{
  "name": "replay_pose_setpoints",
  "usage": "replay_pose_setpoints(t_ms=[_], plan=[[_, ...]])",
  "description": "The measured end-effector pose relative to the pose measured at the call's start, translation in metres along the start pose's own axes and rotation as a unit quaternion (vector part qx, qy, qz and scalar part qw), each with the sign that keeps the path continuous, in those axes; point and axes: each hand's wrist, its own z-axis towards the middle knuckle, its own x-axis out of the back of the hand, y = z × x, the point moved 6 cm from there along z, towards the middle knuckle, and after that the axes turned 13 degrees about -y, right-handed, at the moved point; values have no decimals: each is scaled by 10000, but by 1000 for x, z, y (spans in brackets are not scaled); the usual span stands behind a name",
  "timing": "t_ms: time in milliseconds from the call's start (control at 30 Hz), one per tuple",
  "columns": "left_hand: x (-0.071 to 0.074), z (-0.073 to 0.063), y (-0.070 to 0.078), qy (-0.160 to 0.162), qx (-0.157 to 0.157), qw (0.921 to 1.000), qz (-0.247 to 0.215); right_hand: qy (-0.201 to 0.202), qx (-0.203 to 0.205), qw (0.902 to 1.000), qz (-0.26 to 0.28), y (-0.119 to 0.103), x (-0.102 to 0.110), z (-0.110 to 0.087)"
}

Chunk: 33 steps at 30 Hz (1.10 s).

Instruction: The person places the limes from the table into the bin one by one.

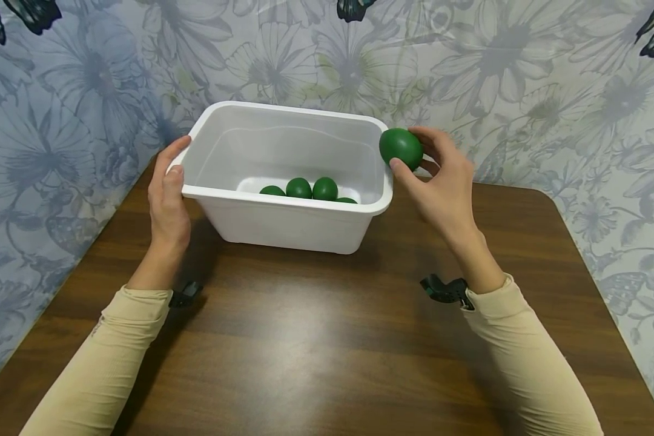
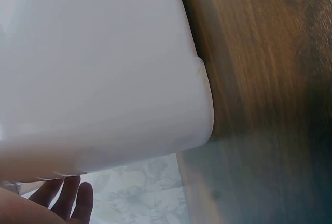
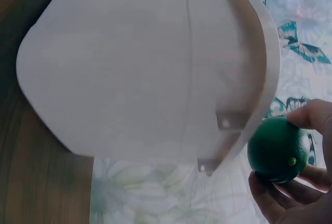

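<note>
A white plastic tub stands on the wooden table, with several green limes on its floor, partly hidden by the near wall. At its left end, my left hand holds the rim, thumb toward me and fingers farther along the side. The left wrist view shows some of those fingers beside the tub's outer wall. My right hand pinches another lime between thumb and fingers, right at the tub's right rim. A pale stem spot marks this lime in the right wrist view.
The brown wooden table stretches in front of the tub, its rounded far right corner behind my right arm. Floral wallpaper with dark butterfly shapes rises behind. Dark wrist straps sit at both sleeve cuffs.
</note>
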Motion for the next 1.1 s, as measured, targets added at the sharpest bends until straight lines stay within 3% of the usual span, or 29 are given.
replay_pose_setpoints(t_ms=[233,500,733,1100], plan=[[-1,1,-2,-27,-1,10000,29,-272,195,9994,-58,-22,-17,2],[-2,0,-2,-62,43,9999,90,-535,618,9954,-497,-4,-34,9],[-2,-1,-1,-48,84,9999,104,-477,670,9923,-924,-2,-37,14],[0,-1,-1,-31,18,9999,152,-257,628,9951,-724,6,-26,12]])
